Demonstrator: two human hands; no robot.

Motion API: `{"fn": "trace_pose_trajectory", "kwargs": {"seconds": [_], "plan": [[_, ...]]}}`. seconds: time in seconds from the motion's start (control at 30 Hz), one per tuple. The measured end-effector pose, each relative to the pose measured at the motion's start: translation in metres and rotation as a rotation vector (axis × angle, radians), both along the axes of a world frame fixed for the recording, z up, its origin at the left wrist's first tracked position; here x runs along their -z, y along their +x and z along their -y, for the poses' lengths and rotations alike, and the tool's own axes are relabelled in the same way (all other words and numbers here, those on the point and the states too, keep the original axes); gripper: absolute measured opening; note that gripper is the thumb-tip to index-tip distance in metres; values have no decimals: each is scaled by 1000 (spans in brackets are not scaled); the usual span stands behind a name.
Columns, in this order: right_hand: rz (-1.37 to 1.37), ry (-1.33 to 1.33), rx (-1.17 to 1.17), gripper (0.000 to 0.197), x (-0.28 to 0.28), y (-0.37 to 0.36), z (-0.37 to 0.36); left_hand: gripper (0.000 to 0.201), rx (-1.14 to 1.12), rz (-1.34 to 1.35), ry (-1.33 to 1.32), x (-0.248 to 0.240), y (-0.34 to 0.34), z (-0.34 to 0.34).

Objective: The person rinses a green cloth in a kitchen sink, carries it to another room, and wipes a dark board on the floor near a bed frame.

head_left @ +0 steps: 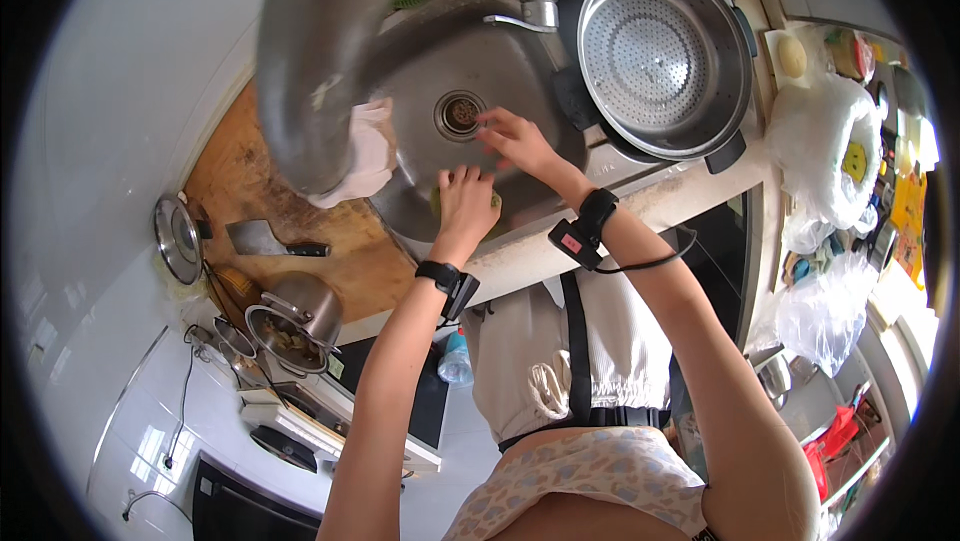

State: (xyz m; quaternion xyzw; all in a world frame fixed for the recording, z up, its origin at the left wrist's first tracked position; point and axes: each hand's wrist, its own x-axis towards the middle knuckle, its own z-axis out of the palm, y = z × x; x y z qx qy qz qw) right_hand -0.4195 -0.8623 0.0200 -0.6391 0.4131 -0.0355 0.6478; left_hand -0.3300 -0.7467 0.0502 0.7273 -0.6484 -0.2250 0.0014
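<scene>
My left hand (468,206) is over the near part of the metal sink (415,66), fingers curled down over a green thing (435,204). Only its edges show on either side of the hand, and I cannot make out its kind. To the right and a little farther off, my right hand (522,145) hovers by the drain (461,115). Its fingers are apart and it holds nothing that I can see. A pale cloth (368,156) hangs over the sink's left edge.
A faucet pipe (310,71) looms large above the sink's left side. On the right rests a steamer pot (655,56) with a perforated base. A cleaver (265,239) lies on the wooden board (225,176), with a pot (300,341) nearer.
</scene>
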Motion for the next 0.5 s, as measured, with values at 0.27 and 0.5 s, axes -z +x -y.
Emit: {"fn": "trace_pose_trajectory", "kwargs": {"seconds": [0.27, 0.5], "plan": [[-334, -484, -412, 38, -25, -33, -16, 12, -381, 26, -36, -16, 7, -24], [533, -12, -168, 24, -155, -36, -9, 21, -466, -10, -7, -22, -2, -39]]}}
